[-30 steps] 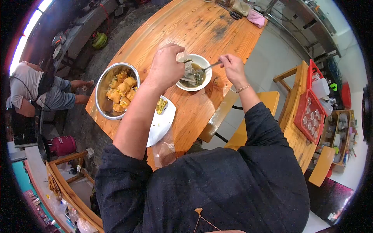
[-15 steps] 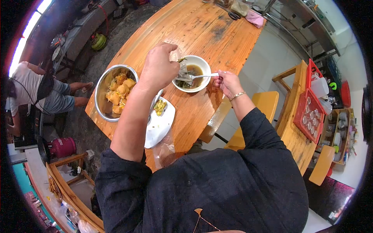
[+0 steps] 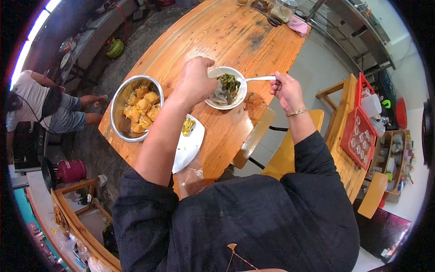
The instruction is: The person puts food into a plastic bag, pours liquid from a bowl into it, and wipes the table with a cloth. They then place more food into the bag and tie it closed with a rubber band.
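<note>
My left hand (image 3: 195, 85) is closed on a clear plastic bag (image 3: 220, 96), held at the left side of a white bowl (image 3: 243, 96). The bag hangs over the bowl and hides part of its inside. Dark green cooked leaves (image 3: 229, 83) show in the bowl beside the bag. In my right hand (image 3: 289, 94) is the handle end of a metal spoon (image 3: 260, 78); its other end reaches the bowl's right rim, by the leaves. My left forearm passes over a white plate (image 3: 190, 147) with yellow-green food (image 3: 187, 126) on it.
A steel bowl (image 3: 114, 119) of fried golden pieces (image 3: 144, 106) stands left on the wooden table (image 3: 213, 34). A plastic sheet (image 3: 191, 177) lies by the near edge. Scissors (image 3: 274, 21) and a pink cloth (image 3: 297, 25) are far off. Another person (image 3: 34, 99) is at left.
My right hand has moved right, drawing the spoon from inside the bowl to its right rim. More leaves show in the bowl. My left hand has shifted slightly down and right with the bag.
</note>
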The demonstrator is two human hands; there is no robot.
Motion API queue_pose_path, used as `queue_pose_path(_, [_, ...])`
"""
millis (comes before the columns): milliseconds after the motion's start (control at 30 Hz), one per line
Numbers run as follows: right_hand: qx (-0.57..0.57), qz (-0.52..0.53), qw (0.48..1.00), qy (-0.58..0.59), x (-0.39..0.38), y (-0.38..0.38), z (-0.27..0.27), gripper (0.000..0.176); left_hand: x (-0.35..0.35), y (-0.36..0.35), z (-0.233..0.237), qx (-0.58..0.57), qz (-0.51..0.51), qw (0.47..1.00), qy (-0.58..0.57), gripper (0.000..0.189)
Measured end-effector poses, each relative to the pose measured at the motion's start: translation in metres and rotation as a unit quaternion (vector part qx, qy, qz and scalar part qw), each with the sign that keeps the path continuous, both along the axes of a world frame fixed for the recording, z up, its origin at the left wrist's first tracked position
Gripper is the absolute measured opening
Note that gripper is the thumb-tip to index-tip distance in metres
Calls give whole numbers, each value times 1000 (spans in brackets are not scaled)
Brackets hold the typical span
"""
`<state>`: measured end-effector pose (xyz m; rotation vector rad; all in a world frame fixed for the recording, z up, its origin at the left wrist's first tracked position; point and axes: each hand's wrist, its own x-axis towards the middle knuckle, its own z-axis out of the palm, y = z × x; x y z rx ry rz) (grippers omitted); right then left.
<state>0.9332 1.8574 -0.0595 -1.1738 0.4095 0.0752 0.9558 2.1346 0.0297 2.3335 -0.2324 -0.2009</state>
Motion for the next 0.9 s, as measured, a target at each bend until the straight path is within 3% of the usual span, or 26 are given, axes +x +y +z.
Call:
queue_pose_path(267, [-54,-5,996,-73,5,10,81,19,1,-12,0,-44,10,999,29,50])
queue_pose_path(367, [-101,10,988,-114,5,29,96,21,3,-15,3,-68,23,993,92,49])
queue_pose_path(500, [-225,43,960,-164,3,56,107,25,5,-16,-9,-73,20,996,46,52])
queue_pose_path(600, [-370,70,896,-235,2,76,105,25,6,-18,-24,-53,-4,998,-13,51])
queue_pose_path(733, [-588,148,678,-415,4,98,103,16,2,-24,-22,-83,10,996,-31,37])
queue_pose_path(900, [-580,252,625,-458,4,111,109,10,9,-16,-30,-96,-17,995,-26,26])
